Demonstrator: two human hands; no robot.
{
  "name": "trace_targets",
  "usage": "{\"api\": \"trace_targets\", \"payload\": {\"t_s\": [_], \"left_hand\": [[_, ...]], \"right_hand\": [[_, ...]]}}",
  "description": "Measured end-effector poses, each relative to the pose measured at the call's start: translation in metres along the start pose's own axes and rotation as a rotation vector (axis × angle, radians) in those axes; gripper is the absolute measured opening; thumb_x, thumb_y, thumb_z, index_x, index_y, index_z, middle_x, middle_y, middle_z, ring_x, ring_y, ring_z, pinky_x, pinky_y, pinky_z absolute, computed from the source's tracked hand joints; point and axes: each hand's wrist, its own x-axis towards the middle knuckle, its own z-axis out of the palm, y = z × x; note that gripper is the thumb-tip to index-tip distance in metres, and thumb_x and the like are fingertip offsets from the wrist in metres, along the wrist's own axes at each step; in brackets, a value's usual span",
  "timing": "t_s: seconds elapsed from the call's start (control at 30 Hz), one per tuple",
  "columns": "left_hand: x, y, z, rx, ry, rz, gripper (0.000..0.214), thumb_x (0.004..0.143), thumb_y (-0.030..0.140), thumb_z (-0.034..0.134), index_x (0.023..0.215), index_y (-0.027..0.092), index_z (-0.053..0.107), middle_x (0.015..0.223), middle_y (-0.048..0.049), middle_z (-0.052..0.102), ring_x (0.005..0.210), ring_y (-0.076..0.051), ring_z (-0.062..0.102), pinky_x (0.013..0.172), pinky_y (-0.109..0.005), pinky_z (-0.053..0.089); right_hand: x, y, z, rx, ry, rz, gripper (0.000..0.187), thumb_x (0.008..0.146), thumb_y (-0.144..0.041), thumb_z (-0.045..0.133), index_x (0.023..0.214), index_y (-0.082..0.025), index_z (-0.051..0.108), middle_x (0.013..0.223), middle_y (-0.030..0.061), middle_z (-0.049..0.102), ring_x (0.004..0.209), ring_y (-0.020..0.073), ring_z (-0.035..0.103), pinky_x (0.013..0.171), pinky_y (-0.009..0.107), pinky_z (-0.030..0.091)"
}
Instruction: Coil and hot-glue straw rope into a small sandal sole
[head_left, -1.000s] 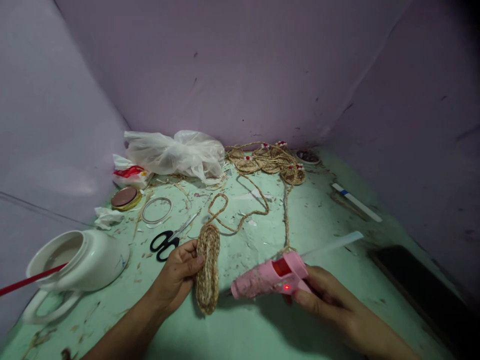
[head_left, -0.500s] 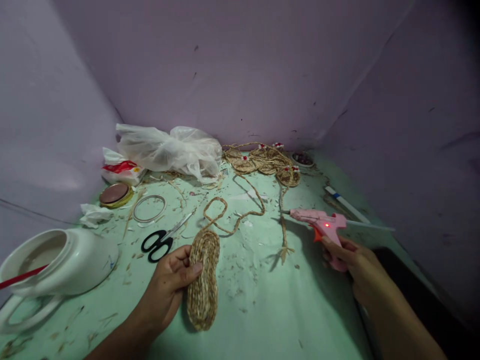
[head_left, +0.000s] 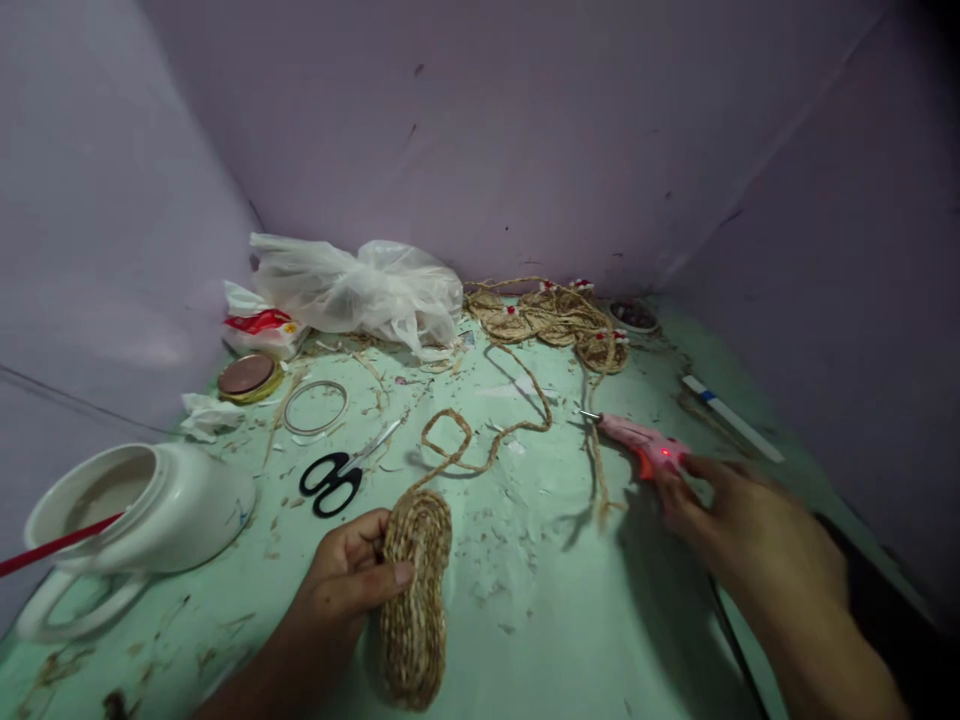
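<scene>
My left hand point(head_left: 349, 585) holds a sole-shaped piece of coiled braided straw point(head_left: 420, 630), thumb on top and fingers along its left edge. From its far end a braided straw cord point(head_left: 487, 460) runs loosely over the table. A pink glue gun point(head_left: 630, 437) with a lit red light is in my right hand point(head_left: 750, 530), which covers its rear and handle. Its metal nozzle points left, across the view of a hanging straw braid point(head_left: 598, 465) with a frayed end; I cannot tell if they touch. Black-handled scissors point(head_left: 334, 485) lie left of the cord.
A white jug point(head_left: 195, 505) lies tipped at left, a red stick in its mouth. Behind are a tape ring point(head_left: 315, 408), a round tin point(head_left: 247, 378), a tissue pack point(head_left: 266, 335), a plastic bag point(head_left: 360, 295) and beaded straw pieces point(head_left: 555, 320). A white strip point(head_left: 731, 418) lies at right.
My right hand has turned over the back of the glue gun, hiding its handle and glue stick, and the nozzle tilts upward more. The whole view has shifted slightly; my left hand keeps its hold.
</scene>
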Motion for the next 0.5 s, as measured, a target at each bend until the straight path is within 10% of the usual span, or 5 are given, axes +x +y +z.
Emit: {"api": "trace_targets", "payload": {"t_s": [0.23, 0.5], "left_hand": [[-0.003, 0.002, -0.004, 0.007, -0.062, -0.057, 0.033, 0.052, 0.032, 0.079, 0.077, 0.012, 0.069, 0.065, -0.0040, 0.065, 0.059, -0.015, 0.057, 0.055, -0.023, 0.042], [-0.015, 0.020, -0.005, -0.079, -0.113, -0.149, 0.024, 0.043, 0.021, 0.071, 0.064, 0.011, 0.068, 0.055, -0.0040, 0.064, 0.046, -0.012, 0.052, 0.045, -0.021, 0.034]], "right_hand": [[0.000, -0.085, 0.009, 0.470, -0.188, -0.869, 0.032, 0.089, -0.011, 0.043, 0.110, -0.026, 0.063, 0.112, 0.0067, 0.066, 0.108, 0.0204, 0.058, 0.092, 0.037, 0.045], [0.043, -0.152, 0.054, 0.529, -1.011, -0.992, 0.039, 0.083, -0.004, 0.047, 0.113, -0.019, 0.067, 0.125, 0.0069, 0.064, 0.120, 0.0177, 0.054, 0.101, 0.035, 0.039]]}}
